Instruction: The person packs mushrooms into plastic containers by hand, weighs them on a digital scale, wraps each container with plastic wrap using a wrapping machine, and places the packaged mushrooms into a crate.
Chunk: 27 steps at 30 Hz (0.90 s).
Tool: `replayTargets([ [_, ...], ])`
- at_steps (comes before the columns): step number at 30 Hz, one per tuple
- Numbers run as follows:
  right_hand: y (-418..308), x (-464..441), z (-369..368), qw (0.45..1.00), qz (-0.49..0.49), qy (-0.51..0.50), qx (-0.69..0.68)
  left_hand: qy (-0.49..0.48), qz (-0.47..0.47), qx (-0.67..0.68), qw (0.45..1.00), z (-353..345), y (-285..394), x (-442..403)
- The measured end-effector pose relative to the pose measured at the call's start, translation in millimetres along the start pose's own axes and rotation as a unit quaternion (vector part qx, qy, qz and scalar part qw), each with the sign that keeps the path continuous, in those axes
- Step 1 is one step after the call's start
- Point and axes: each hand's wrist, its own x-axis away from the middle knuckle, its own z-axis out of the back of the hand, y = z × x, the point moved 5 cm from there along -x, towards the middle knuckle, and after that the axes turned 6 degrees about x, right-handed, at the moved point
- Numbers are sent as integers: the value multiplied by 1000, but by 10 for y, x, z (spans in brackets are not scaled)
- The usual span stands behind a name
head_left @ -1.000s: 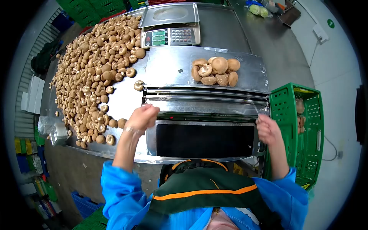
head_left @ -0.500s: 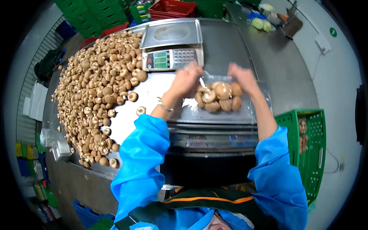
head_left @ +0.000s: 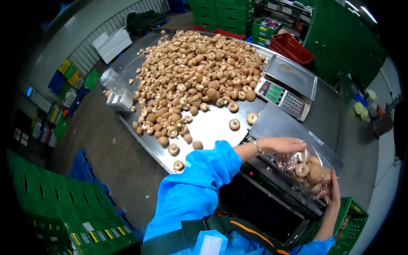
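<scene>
Clear film covers a pack of brown mushrooms (head_left: pixel 314 172) on the metal wrapping machine (head_left: pixel 272 121). My left hand (head_left: pixel 285 145) lies over the pack's upper left edge, fingers stretched out, palm toward the film. At the pack's right end, my right hand (head_left: pixel 334 191) touches the film with its fingers extended upward. The film looks crinkled and shiny between both hands. A big heap of loose mushrooms (head_left: pixel 199 72) spreads over the metal table (head_left: pixel 212 127) to the left.
A scale (head_left: pixel 284 95) stands behind the machine. White trays and plastic wrap (head_left: pixel 121 100) sit at the table's left corner. A green crate (head_left: pixel 352 225) is at the lower right, stacked green crates (head_left: pixel 63 204) at the lower left. Red crates (head_left: pixel 291 49) stand behind the table.
The view has swung left. My hands have gone from pulling film over the mushrooms to lying at the pack's two sides, and the film now wraps closely over it.
</scene>
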Motion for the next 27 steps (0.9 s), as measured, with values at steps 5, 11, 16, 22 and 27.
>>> replayTargets([
  [5, 534, 922, 35, 997, 29, -63, 13, -62, 55, -3, 997, -625, 98, 773],
  [11, 1247, 1084, -147, 995, -25, -95, 29, -85, 187, 125, 971, -572, -1145, 1269],
  [16, 1877, 1125, 133, 991, -79, 98, 35, 211, 91, 201, 952, -494, -1552, 1367],
  [22, 2154, 1314, -32, 934, 82, 303, -171, 482, 10, 303, 822, -738, -1639, 1586],
  [27, 2728, 1924, -232, 943, -26, 291, -157, 479, 151, 471, 726, -1220, -2267, 2679],
])
